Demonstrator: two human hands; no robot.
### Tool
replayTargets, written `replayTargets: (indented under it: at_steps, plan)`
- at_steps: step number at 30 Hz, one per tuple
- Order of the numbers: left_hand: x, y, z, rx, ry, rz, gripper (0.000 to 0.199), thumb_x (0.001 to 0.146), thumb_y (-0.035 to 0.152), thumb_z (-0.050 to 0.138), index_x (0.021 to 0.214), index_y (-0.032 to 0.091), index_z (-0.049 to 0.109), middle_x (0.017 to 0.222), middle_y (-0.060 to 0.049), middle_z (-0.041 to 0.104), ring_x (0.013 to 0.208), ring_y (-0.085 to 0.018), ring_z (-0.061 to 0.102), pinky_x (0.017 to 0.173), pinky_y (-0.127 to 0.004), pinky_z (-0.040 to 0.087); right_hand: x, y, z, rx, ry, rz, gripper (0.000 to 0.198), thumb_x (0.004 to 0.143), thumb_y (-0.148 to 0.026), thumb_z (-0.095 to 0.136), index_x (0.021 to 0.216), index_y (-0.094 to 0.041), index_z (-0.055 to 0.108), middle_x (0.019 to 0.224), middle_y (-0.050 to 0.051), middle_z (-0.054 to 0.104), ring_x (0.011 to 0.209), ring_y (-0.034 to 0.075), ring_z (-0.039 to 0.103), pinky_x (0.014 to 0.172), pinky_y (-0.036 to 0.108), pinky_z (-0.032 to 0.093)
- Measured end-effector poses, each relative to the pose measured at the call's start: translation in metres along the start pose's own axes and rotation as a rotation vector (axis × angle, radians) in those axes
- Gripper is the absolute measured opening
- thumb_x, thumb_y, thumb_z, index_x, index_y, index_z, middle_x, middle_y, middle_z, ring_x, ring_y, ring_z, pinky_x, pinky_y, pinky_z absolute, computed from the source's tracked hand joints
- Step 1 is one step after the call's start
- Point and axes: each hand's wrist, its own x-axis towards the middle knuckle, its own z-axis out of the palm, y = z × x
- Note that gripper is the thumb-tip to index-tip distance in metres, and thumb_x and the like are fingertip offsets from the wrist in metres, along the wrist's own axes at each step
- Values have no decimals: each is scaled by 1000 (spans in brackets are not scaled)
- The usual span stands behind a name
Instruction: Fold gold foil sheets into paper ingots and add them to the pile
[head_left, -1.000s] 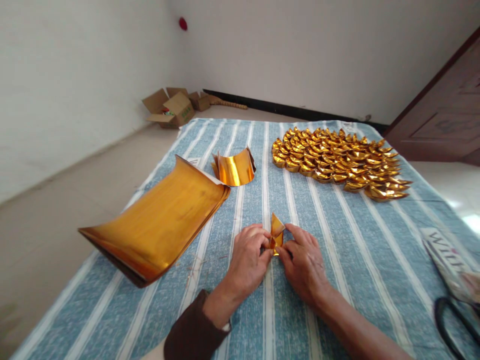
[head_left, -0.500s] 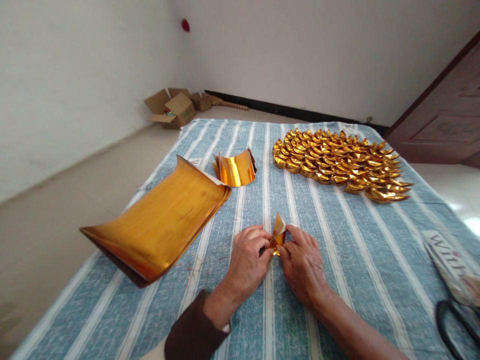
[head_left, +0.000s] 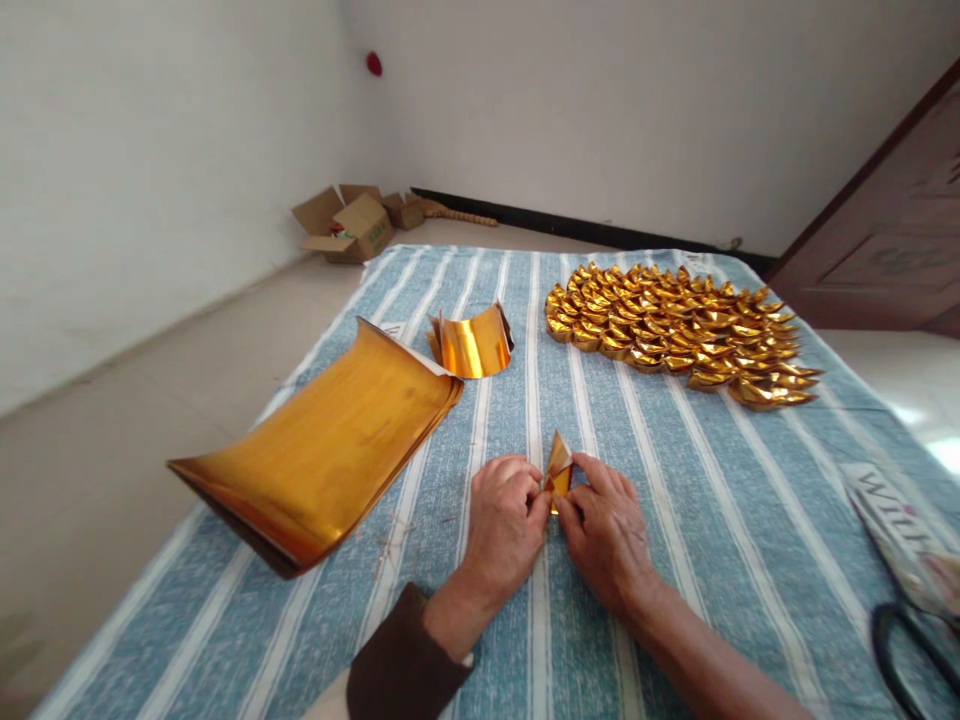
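Note:
Between my hands, low over the striped cloth, is a small piece of gold foil paper (head_left: 559,478), partly folded, with a pointed tip standing up. My left hand (head_left: 507,515) pinches its left side between thumb and fingers. On the right side and lower edge, my right hand (head_left: 606,510) grips it with thumb and forefinger. The fingers hide part of the folds. Beyond my hands lies a small stack of curved gold sheets (head_left: 475,345). To the left rests a larger stack of gold sheets (head_left: 322,440) with upturned ends.
Rows of folded gold paper ingots (head_left: 667,330) cover the far right of the table. Scissors (head_left: 900,630) lie at the right edge, on the striped tablecloth (head_left: 720,560). Cardboard boxes (head_left: 367,228) stand on the floor by the wall. A door (head_left: 892,240) is at the right.
My left hand has shifted slightly right, its fingers curling tighter against the foil paper's left side. My right hand stays almost in place. The view has tilted a little.

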Motion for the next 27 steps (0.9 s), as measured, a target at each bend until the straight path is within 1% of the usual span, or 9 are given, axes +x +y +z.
replayTargets:
  at_steps: [2,5,8,11,17,21,24,27]
  plan:
    - [-1,-2,1,10,18,5,22,76,7,62,62,20,50,89,-3,66,98,-24,58,89,-44,45,0,0,1,0,9,6,24,90,-18,45,73,-21,62,113,10,64,99,25,58,84,41,43]
    - [-3,-6,2,33,43,22,21,76,7,62,65,20,50,102,-5,64,112,-27,53,96,-48,42,0,-1,2,7,12,14,25,90,-18,45,71,-21,61,114,11,63,99,25,58,85,42,43]
    - [-5,-9,2,71,31,28,18,78,9,63,68,19,51,116,-9,61,124,-30,45,103,-52,37,0,0,3,2,20,29,27,91,-20,45,68,-21,59,118,13,62,104,27,58,87,45,43]
    - [-6,-10,2,101,2,22,16,79,11,62,69,19,52,124,-10,57,127,-31,42,105,-53,35,-1,0,3,-30,15,36,26,91,-22,46,68,-21,58,120,15,61,107,29,57,88,47,44]
    - [-4,-12,2,145,-17,11,16,79,13,63,68,19,52,129,-11,56,129,-33,41,104,-54,37,-1,-1,4,-92,-5,4,20,91,-19,46,77,-20,61,116,15,61,108,30,55,87,47,44]
    - [-3,-15,3,157,-14,14,16,77,12,63,66,18,53,128,-12,57,129,-34,41,102,-56,37,0,-3,5,-93,-16,16,16,89,-17,47,82,-19,62,117,16,60,107,30,55,88,47,44]
    - [-3,-16,4,125,-6,16,15,76,12,62,65,18,55,129,-13,57,129,-34,42,103,-56,37,-1,-1,7,-63,-13,16,15,87,-16,49,80,-19,62,118,16,60,106,30,55,89,47,44]
    - [-1,-16,2,47,4,-11,15,76,14,63,63,18,56,126,-13,60,126,-34,45,103,-55,35,-2,5,12,16,29,24,17,87,-17,51,72,-20,59,118,16,60,108,30,56,90,49,45]
